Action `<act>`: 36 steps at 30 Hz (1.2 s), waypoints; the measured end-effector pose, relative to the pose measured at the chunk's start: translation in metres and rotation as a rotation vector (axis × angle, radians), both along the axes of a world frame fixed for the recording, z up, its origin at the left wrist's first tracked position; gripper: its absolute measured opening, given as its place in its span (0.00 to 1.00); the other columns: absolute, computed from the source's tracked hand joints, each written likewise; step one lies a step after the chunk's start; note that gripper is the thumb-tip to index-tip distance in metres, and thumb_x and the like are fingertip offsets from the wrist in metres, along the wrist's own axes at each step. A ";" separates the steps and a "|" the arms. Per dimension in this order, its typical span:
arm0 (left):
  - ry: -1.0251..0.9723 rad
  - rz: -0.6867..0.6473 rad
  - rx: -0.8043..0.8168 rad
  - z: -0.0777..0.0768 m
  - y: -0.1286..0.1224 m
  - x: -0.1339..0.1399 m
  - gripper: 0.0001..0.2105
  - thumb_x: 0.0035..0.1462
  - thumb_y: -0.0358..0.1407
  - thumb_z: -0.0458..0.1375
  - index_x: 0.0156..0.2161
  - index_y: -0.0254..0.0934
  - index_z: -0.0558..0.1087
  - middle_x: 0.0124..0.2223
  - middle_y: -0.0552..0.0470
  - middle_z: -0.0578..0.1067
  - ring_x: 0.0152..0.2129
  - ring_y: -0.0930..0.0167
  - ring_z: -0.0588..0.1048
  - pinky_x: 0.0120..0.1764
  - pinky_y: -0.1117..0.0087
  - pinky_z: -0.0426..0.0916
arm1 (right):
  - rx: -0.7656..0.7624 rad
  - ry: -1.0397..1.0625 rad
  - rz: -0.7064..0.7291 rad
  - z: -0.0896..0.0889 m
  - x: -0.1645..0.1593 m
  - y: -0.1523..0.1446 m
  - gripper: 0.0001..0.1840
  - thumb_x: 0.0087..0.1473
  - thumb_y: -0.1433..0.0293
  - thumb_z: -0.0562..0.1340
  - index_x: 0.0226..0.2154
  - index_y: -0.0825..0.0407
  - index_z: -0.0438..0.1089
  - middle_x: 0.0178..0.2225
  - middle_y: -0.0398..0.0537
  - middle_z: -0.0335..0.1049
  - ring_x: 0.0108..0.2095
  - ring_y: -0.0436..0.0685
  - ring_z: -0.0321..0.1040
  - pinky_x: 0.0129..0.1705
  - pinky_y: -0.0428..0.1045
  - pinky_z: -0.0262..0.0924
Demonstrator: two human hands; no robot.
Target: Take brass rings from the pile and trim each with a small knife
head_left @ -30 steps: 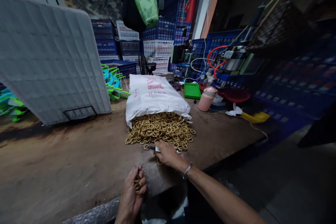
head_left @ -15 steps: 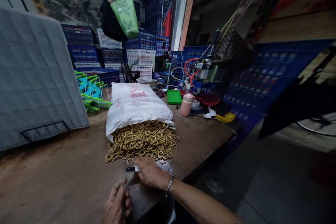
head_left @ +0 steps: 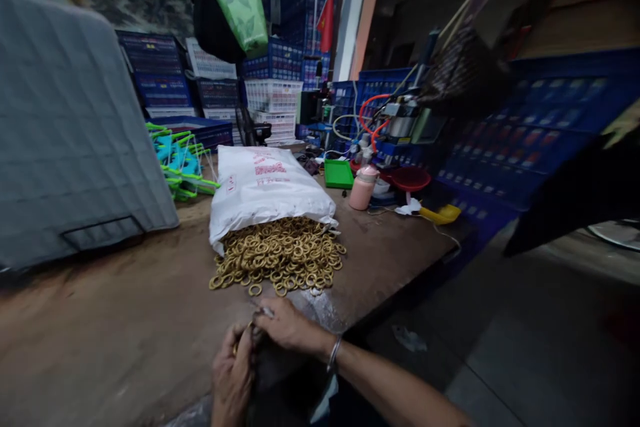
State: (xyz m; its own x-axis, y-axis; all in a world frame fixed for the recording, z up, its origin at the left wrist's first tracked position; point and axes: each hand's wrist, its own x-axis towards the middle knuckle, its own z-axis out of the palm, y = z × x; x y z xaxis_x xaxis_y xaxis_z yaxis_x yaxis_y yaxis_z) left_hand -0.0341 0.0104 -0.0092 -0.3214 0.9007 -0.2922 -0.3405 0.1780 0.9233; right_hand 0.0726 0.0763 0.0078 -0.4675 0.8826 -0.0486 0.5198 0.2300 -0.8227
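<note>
My left hand [head_left: 231, 373] is closed in a pinch at the table's near side, and a brass-coloured ring [head_left: 251, 325] shows between its fingers. Touching or almost touching it, my right hand [head_left: 289, 327] grips a small knife [head_left: 268, 311] with a pale handle. The blade is hard to make out against the fingers. Just beyond both hands lies a heap of brass-coloured rings [head_left: 280, 253], spilling from the mouth of a white sack [head_left: 270, 190] with red print. One loose ring [head_left: 255, 290] rests at the heap's near edge.
Clear plastic [head_left: 320, 307] lies beside my right hand. Farther back on the table [head_left: 125, 320] stand a pink bottle [head_left: 363, 188], a green tray [head_left: 339, 174] and a red dish [head_left: 410, 179]. Green and blue hangers [head_left: 183, 163] sit left of the sack, near a grey padded panel [head_left: 75, 133].
My right hand has brought the knife in to my left hand, whose fingers have risen to meet it. The blade no longer points out plainly. The view has tilted slightly down.
</note>
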 end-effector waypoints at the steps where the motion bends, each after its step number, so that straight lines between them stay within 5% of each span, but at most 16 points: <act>1: 0.020 0.017 0.048 0.003 0.000 0.002 0.16 0.37 0.44 0.63 0.30 0.37 0.70 0.15 0.60 0.65 0.11 0.79 0.60 0.14 0.80 0.52 | -0.097 0.026 0.019 0.000 0.001 0.000 0.08 0.48 0.69 0.53 0.21 0.54 0.62 0.17 0.37 0.56 0.20 0.45 0.51 0.20 0.41 0.44; 3: 0.069 0.011 0.091 0.006 -0.001 0.003 0.13 0.38 0.43 0.63 0.28 0.36 0.71 0.19 0.57 0.69 0.13 0.78 0.62 0.15 0.79 0.54 | -0.285 0.111 0.041 0.002 0.003 -0.001 0.13 0.50 0.66 0.50 0.21 0.54 0.61 0.15 0.37 0.55 0.16 0.45 0.49 0.18 0.41 0.42; 6: 0.107 -0.033 0.063 0.004 -0.001 0.002 0.11 0.43 0.43 0.60 0.28 0.36 0.70 0.17 0.59 0.67 0.11 0.79 0.59 0.14 0.80 0.52 | -0.357 0.192 -0.005 0.005 0.003 -0.001 0.14 0.49 0.67 0.49 0.17 0.53 0.58 0.13 0.36 0.52 0.14 0.44 0.46 0.17 0.42 0.41; 18: -0.023 -0.155 -0.136 -0.005 0.000 0.000 0.15 0.45 0.48 0.56 0.27 0.37 0.62 0.17 0.62 0.63 0.08 0.82 0.57 0.11 0.83 0.51 | -0.009 0.144 -0.004 0.011 0.003 0.002 0.08 0.46 0.71 0.53 0.19 0.54 0.60 0.18 0.36 0.55 0.22 0.45 0.51 0.24 0.41 0.46; 23: -0.113 -0.158 -0.071 -0.001 -0.002 0.001 0.15 0.46 0.47 0.56 0.28 0.38 0.61 0.19 0.62 0.64 0.09 0.83 0.58 0.12 0.84 0.50 | -0.030 0.135 0.020 0.012 0.004 0.004 0.09 0.49 0.71 0.51 0.21 0.54 0.61 0.18 0.37 0.57 0.21 0.45 0.52 0.23 0.41 0.45; 27: -0.166 -0.135 -0.074 0.004 -0.001 0.001 0.16 0.44 0.48 0.57 0.29 0.37 0.61 0.19 0.62 0.64 0.09 0.83 0.59 0.12 0.84 0.50 | 0.081 -0.015 -0.029 0.007 0.008 0.005 0.10 0.50 0.71 0.50 0.21 0.53 0.61 0.18 0.39 0.59 0.21 0.46 0.53 0.24 0.42 0.44; 36: -0.122 -0.103 -0.042 -0.005 0.001 0.001 0.15 0.45 0.47 0.57 0.32 0.37 0.63 0.19 0.61 0.65 0.10 0.83 0.60 0.13 0.83 0.52 | 0.309 -0.343 0.194 0.007 0.014 -0.011 0.13 0.43 0.77 0.51 0.34 0.51 0.63 0.28 0.44 0.67 0.27 0.50 0.60 0.27 0.45 0.44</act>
State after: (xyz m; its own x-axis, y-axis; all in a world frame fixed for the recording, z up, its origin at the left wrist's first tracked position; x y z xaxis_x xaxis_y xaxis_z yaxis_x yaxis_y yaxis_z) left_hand -0.0334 0.0111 -0.0146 -0.1882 0.9132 -0.3615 -0.4274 0.2553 0.8673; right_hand 0.0867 0.0649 0.0153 -0.6277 0.7782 0.0212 0.6720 0.5553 -0.4900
